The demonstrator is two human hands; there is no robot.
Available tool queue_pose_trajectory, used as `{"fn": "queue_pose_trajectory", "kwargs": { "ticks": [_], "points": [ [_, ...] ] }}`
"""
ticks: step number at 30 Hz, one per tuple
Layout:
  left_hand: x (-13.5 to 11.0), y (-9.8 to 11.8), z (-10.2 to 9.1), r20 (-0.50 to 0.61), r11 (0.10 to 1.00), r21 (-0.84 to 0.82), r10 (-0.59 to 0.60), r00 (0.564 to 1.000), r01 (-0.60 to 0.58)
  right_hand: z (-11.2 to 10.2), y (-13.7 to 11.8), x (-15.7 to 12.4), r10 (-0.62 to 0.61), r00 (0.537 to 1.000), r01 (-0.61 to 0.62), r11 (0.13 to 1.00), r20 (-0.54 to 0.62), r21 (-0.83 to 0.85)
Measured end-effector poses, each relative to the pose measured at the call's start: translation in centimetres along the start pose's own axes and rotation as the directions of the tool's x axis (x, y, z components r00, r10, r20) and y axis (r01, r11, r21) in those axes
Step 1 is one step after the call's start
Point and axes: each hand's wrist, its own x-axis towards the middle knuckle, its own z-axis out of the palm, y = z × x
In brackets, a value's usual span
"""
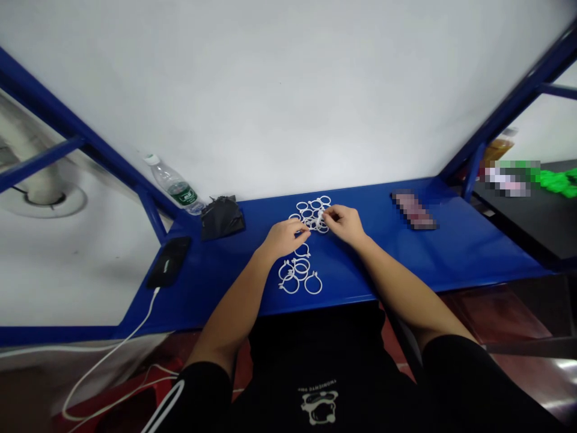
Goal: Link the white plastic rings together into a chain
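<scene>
Several white plastic rings with small clip ends lie on the blue table. One group of rings point(302, 206) is spread beyond my hands, and a looser group of rings point(313, 283) lies nearer the table's front edge. My right hand point(346, 224) pinches a white plastic ring point(320, 219) above the far group, seen nearly edge-on. Just left of it, my left hand point(283, 238) hovers with its thumb and fingers a little apart. Nothing shows between those fingers. Some of the rings are partly hidden behind both hands.
On the left of the blue table point(252, 294) are a black plastic bag point(222, 218), a water bottle point(180, 191) and a black power bank or phone point(169, 263) with a white cable point(135, 337). A blurred-out phone-like object point(413, 210) lies right. Blue frame bars flank both sides.
</scene>
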Motion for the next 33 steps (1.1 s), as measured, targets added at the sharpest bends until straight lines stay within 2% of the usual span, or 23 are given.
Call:
{"fn": "queue_pose_trajectory", "kwargs": {
  "ticks": [3,6,9,14,17,21,24,27,29,33],
  "points": [
    [-0.2,0.0,-0.5,0.176,0.999,0.008,0.032,0.984,-0.034,-0.1,0.2,0.2,0.100,0.992,-0.100,0.995,-0.072,-0.002],
    [-0.3,0.2,-0.3,0.275,0.999,0.010,0.031,0.961,-0.035,0.0,0.4,0.2,0.100,0.992,-0.100,0.995,-0.071,0.009],
    [-0.3,0.2,0.0,0.325,0.999,0.049,0.004,0.946,-0.021,0.3,0.6,0.0,0.064,0.997,-0.063,0.998,-0.048,0.010],
    [-0.2,0.0,0.2,0.337,0.996,0.093,-0.033,0.941,0.001,0.5,0.3,-0.1,0.015,0.999,-0.016,1.000,0.033,0.021],
    [-0.1,0.2,0.1,0.287,0.995,0.095,-0.034,0.957,0.008,0.4,0.0,-0.2,-0.039,0.995,0.034,0.998,0.089,0.054],
    [0.1,0.5,0.0,0.049,0.989,0.095,-0.119,0.992,0.114,0.2,-0.1,-0.3,-0.123,0.978,0.102,0.987,0.170,0.127],
    [0.2,0.5,0.1,-0.118,0.975,0.098,-0.188,0.975,0.199,0.4,-0.1,-0.4,-0.208,0.951,0.166,0.967,0.227,0.190],
    [0.2,0.2,0.3,-0.180,0.969,0.088,-0.214,0.960,0.232,0.6,0.0,-0.4,-0.262,0.934,0.222,0.958,0.242,0.179],
    [0.2,0.1,0.5,-0.196,0.974,0.075,-0.198,0.961,0.215,0.6,0.0,-0.4,-0.264,0.932,0.231,0.961,0.250,0.153],
    [0.1,0.2,0.9,-0.230,0.996,0.045,-0.070,0.971,0.082,0.6,0.0,-0.4,-0.240,0.932,0.214,0.969,0.270,0.123]
  ]
}}
